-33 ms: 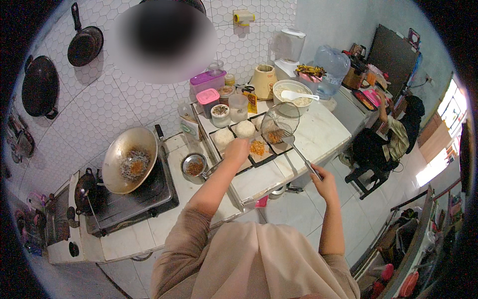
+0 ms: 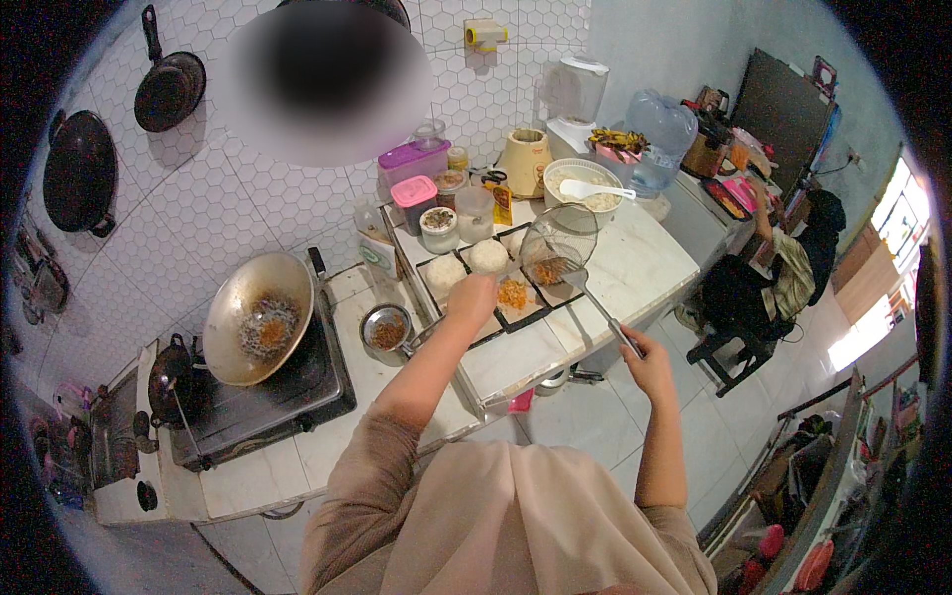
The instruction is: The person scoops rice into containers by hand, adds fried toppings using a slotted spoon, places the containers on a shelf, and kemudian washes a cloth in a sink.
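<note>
Scarcely anything differs from the earlier frame: both hands, the strainer and the food look to be in the same places, and the seated person (image 2: 764,266) at the right shows no clear shift either.

The right hand (image 2: 647,363) is out past the front edge of the bench (image 2: 650,236), its fingers wrapped round the long handle of a wire mesh strainer (image 2: 559,234). The mesh reaches back over the right side of a dark-edged grid (image 2: 535,319), between the bench's front edge and the white bowl (image 2: 587,182). The left hand (image 2: 472,296) is over the grid's left part, nearer the bench's left edge, beside the orange shredded food (image 2: 513,295). Its fingers are curled in, but the tips are hidden, so I cannot tell whether they grasp anything.

That hand stands in front of part of the left rice mound (image 2: 445,271); another rice mound (image 2: 488,256) shows more fully. More orange food shows at the strainer's lower rim; whether it lies in the mesh or beneath it is hard to make out, as is whether the grey flat piece (image 2: 574,278) there is a separate tool. The left forearm crosses the handle end of the small pan (image 2: 386,327). A round blur covers something on the wall at the top.
</note>
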The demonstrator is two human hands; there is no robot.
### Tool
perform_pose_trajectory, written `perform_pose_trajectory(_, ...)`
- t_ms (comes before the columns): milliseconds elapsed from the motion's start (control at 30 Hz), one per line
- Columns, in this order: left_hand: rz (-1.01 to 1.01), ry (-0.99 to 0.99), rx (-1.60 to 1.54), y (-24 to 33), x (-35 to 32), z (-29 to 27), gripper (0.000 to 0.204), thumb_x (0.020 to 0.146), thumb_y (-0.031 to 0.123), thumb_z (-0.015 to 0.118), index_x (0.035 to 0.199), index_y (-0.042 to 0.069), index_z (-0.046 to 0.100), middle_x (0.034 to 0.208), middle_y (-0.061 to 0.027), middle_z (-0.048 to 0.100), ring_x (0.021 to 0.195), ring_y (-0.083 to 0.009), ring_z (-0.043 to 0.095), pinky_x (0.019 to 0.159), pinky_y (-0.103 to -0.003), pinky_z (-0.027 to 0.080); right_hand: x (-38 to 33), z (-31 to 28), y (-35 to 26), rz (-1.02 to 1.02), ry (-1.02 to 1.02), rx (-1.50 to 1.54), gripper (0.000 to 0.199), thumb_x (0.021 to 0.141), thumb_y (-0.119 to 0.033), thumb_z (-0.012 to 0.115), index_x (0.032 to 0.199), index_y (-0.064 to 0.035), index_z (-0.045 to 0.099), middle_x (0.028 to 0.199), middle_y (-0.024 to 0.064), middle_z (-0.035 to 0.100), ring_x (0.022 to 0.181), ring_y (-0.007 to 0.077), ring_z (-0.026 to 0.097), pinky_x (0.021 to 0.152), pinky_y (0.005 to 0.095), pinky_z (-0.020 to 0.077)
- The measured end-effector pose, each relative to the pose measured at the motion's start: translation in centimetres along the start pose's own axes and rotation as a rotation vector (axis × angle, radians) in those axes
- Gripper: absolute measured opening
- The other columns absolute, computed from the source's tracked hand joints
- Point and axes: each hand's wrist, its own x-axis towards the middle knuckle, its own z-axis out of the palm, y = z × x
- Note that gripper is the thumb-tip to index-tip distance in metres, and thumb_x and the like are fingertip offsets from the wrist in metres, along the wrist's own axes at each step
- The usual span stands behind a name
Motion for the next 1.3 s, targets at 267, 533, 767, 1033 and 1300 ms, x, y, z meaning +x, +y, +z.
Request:
perform_pose_trajectory(267, 0.044, 0.045, 0.047, 0.1, 0.2, -0.2, 0.015, 0.078, 0.015, 0.05, 0.077, 0.004, 0.06, 0.07, -0.0164, 0.061, 0.067, -0.0321, 0.061, 0.058, -0.043, 0.048, 0.6, 0.4, 1.6, 0.068, 0.053, 0.134, 0.034, 0.079, -0.014, 0.058, 0.112, -0.0107, 0.058, 0.071, 0.0087, 0.06, 0.064, 0.0162, 0.055, 0.063, 0.0301, 0.0447)
perform_pose_trajectory(533, 0.044, 0.024, 0.06, 0.5, -0.4, -0.2, 0.017, 0.081, 0.017, 0.048, 0.088, 0.005, 0.059, 0.071, -0.0155, 0.062, 0.067, -0.031, 0.062, 0.057, -0.043, 0.048, -0.3, 2.3, 3.4, 0.188, 0.024, 0.464, 0.034, 0.082, -0.016, 0.058, 0.115, -0.0084, 0.056, 0.058, 0.0014, 0.052, 0.04, 0.0037, 0.035, 0.036, 0.0188, 0.0241)
perform_pose_trajectory(767, 0.091, 0.065, 0.094, -0.3, -0.9, 0.6, 0.024, 0.083, 0.018, 0.046, 0.102, 0.009, 0.058, 0.073, -0.0132, 0.062, 0.066, -0.0294, 0.062, 0.057, -0.041, 0.049, -0.8, 2.3, 4.0, 0.196, 0.027, 0.612, 0.036, 0.082, -0.015, 0.058, 0.116, -0.0067, 0.054, 0.059, 0.0024, 0.052, 0.039, 0.0031, 0.031, 0.036, 0.019, 0.021)
perform_pose_trajectory(1033, 0.097, 0.077, 0.08, -1.9, -1.7, 1.1, 0.028, 0.087, 0.026, 0.045, 0.107, 0.011, 0.058, 0.075, -0.0134, 0.061, 0.068, -0.0298, 0.06, 0.06, -0.042, 0.048, -1.7, 2.5, 3.1, 0.179, -0.006, 0.691, 0.036, 0.082, -0.012, 0.058, 0.117, -0.0049, 0.053, 0.06, 0.0024, 0.052, 0.04, 0.003, 0.031, 0.037, 0.0191, 0.0206)
perform_pose_trajectory(1300, 0.214, 0.189, 0.161, -1.9, -1.6, 1.2, 0.027, 0.08, 0.015, 0.048, 0.105, 0.009, 0.057, 0.07, -0.007, 0.06, 0.062, -0.0239, 0.06, 0.052, -0.035, 0.048, -1.7, 5.1, 5.5, 0.105, 0.031, 0.626, 0.036, 0.084, -0.014, 0.056, 0.119, -0.0058, 0.051, 0.059, 0.0002, 0.051, 0.042, 0.003, 0.033, 0.037, 0.0186, 0.0228)
